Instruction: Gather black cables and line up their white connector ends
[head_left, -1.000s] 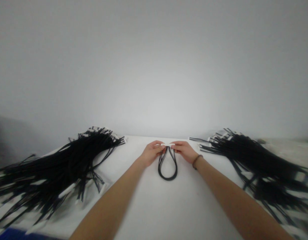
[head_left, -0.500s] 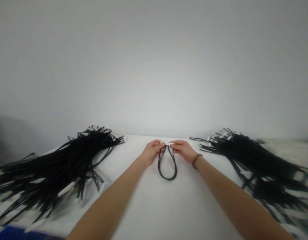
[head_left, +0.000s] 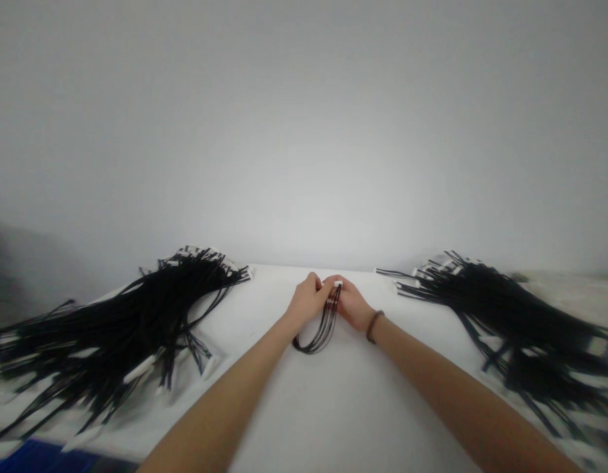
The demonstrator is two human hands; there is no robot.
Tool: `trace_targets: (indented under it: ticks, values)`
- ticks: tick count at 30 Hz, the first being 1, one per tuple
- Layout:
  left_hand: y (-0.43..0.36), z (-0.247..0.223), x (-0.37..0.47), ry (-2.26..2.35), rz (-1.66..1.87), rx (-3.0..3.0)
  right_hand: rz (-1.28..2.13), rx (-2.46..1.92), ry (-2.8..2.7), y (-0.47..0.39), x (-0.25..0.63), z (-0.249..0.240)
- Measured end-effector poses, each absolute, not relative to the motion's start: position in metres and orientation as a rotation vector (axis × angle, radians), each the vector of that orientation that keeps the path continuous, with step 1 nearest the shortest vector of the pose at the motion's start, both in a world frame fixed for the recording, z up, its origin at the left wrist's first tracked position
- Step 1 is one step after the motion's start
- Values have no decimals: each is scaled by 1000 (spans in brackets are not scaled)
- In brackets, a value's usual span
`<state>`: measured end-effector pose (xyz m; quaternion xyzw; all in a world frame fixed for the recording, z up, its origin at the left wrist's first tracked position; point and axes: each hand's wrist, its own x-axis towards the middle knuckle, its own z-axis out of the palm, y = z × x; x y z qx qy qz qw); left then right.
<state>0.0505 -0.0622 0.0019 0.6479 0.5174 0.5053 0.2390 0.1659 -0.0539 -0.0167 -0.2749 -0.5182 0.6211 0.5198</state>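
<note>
A thin black cable [head_left: 311, 349] with white connectors hangs in a loop between my hands, above the white tabletop [head_left: 328, 407]. My left hand [head_left: 307, 301] is closed round one end of it, the fingertips partly hidden. Against it, my right hand [head_left: 350, 303] is closed on the other end, where a small white connector [head_left: 338, 283] shows at the fingertips. The wires fan out below that connector, with reddish and white marks near the top.
A large pile of black cables [head_left: 150, 309] with white connectors lies at the left. Another such pile [head_left: 501, 302] lies at the right. A blue object [head_left: 47, 458] shows at the bottom left corner. A plain grey wall [head_left: 313, 131] stands behind the table.
My hands have come together and now touch. The cable loop has swung to the left and its wires have spread out. My right hand has moved left and turned.
</note>
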Motion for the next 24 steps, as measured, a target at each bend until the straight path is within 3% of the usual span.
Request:
trace_targets:
  ticks: [8, 13, 24]
  values:
    - [-51, 3, 33, 1627, 1444, 1836, 1727, -756, -1107, -50, 175, -9]
    - [-42, -3, 29, 1716, 1371, 1532, 1753, -1002, -1013, -36, 189, -13]
    - [-38, -2, 41, 1394, 1436, 1009, 1671, -950, -753, -38, 215, -2]
